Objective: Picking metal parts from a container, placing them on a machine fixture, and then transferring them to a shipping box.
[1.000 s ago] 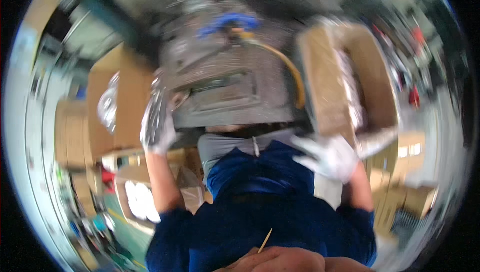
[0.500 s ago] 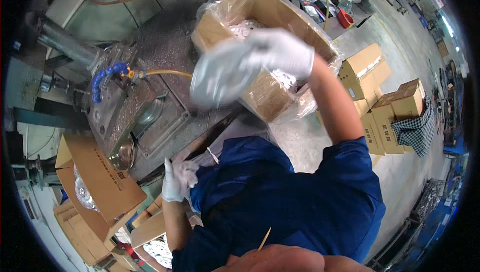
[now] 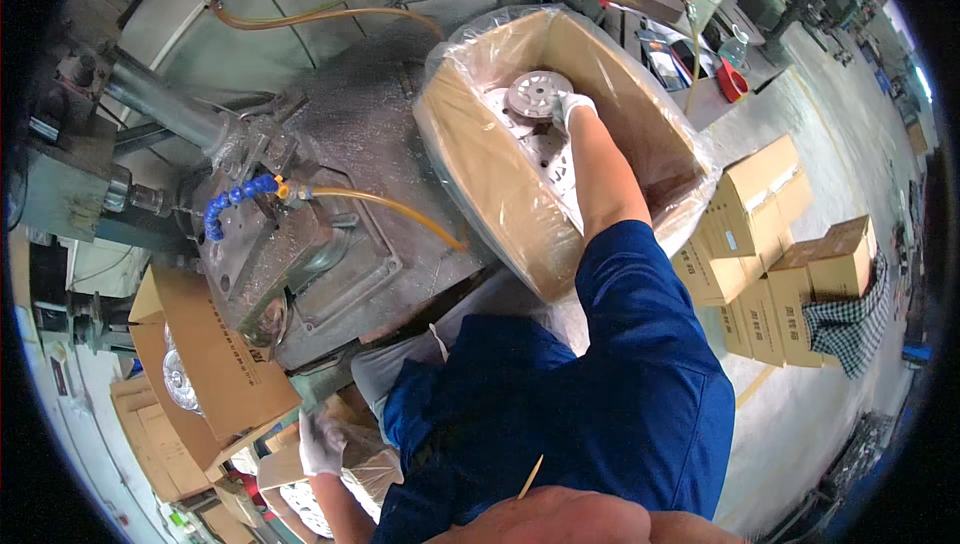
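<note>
Right hand (image 3: 573, 109) pinching metal disc (image 3: 535, 94) | lined carton (image 3: 485, 174) (perforated discs (image 3: 546, 150) inside) | left hand (image 3: 322, 444): grip unclear

Matt cardboard box (image 3: 605, 69), glossy clear plastic liner (image 3: 690, 184), smooth metal disc (image 3: 535, 94)

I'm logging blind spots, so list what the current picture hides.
All in the head view:
- Underside of the perforated disc at the right grip: hidden by its own top.
- Some pieces in the plastic-lined box: behind the right forearm.
- Part of the shiny contents of the left carton: behind its side.
- Left grip: too small to tell finger pose.
</note>
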The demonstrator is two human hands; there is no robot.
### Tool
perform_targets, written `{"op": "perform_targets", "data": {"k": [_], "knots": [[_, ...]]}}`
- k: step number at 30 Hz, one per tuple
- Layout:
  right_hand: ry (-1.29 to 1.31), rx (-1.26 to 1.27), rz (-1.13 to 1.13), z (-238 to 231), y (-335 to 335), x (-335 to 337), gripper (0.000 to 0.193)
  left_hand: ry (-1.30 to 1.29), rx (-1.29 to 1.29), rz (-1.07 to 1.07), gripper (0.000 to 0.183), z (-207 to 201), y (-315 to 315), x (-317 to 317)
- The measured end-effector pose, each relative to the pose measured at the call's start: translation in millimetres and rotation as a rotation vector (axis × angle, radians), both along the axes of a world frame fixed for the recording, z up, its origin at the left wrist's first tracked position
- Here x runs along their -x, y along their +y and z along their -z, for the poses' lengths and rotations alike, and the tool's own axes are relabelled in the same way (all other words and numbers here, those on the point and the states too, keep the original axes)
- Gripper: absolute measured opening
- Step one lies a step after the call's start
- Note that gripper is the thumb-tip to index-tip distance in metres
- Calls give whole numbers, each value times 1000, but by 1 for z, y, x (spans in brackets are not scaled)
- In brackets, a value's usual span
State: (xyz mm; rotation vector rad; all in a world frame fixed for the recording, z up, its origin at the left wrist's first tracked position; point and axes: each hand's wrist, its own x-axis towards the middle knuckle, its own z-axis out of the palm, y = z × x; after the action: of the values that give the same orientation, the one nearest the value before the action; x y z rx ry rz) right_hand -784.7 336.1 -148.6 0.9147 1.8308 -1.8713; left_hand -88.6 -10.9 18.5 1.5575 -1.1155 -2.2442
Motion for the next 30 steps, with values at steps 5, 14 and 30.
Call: {"op": "perform_targets", "data": {"k": [5, 14, 30], "knots": [[24, -348, -111, 60, 7, 45, 42, -165, 51, -124, 49, 5, -4, -68], [-69, -384, -232, 60, -16, 18, 28, -242, 118, -101, 52, 10, 1, -69], [191, -926, -580, -37, 0, -22, 64, -238, 119, 49, 48, 32, 4, -68]]}}
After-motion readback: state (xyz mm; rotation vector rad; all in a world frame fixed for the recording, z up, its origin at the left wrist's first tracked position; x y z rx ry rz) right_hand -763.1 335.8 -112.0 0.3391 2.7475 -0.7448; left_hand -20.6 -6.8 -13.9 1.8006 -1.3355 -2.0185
